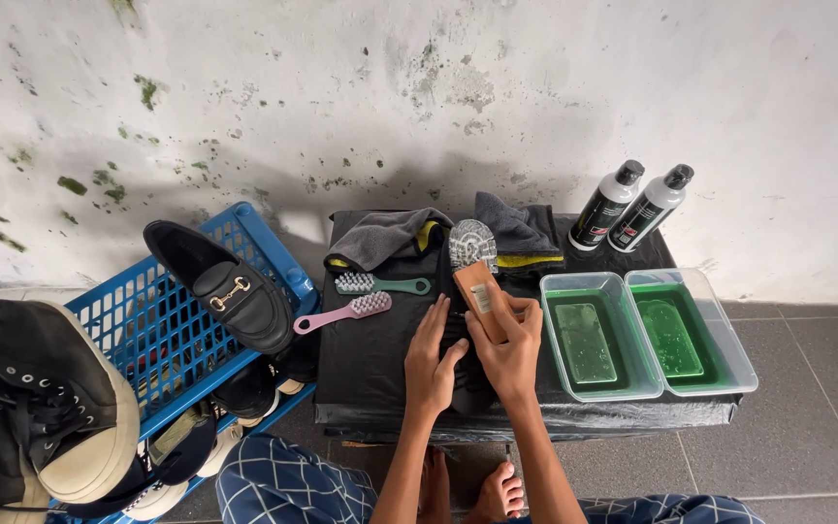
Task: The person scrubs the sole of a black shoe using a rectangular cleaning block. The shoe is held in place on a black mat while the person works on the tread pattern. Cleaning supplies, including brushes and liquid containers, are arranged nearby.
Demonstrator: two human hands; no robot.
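At the middle of the low black-covered table [380, 359], your left hand [431, 361] lies flat and spread on a dark shoe [463, 374], pinning it, while your right hand [511, 349] is closed around a brown wooden-backed brush [478, 291]. At three o'clock sit two clear plastic tubs of green liquid [647, 335]; a wide elbow swing could slosh them. At ten o'clock a black loafer with a metal bit [230, 291] perches on the blue plastic crate [162, 320] and may slide off. Pink [343, 312] and teal scrub brushes [380, 284] at eleven o'clock could get knocked away.
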